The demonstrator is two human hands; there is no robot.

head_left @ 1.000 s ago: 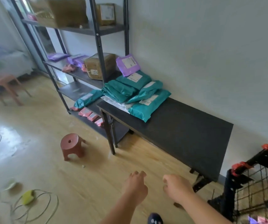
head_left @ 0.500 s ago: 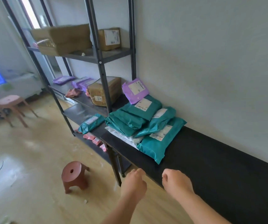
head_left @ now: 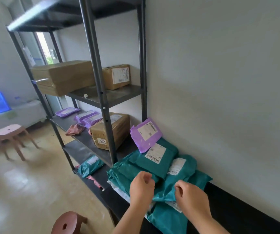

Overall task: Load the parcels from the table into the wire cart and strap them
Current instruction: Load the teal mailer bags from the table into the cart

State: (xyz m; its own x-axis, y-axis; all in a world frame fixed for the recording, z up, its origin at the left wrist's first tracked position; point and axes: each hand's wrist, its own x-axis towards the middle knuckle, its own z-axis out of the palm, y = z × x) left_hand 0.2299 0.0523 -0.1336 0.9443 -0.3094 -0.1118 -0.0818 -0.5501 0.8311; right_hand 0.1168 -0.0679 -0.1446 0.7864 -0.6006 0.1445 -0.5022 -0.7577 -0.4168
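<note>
Hands come first: left hand (head_left: 141, 189) is loosely curled over the teal parcels (head_left: 152, 168), right hand (head_left: 190, 195) pinches a crinkled teal mailer (head_left: 167, 191). The pile lies on the black table (head_left: 237, 208); a purple parcel (head_left: 145, 134) leans behind.

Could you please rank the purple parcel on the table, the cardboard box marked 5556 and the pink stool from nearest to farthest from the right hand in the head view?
From the right hand:
1. Purple parcel, at the far end of the table's pile, leaning by the wall.
2. Cardboard box marked 5556, left of it on the rack shelf.
3. Pink stool, far left on the floor.
</note>
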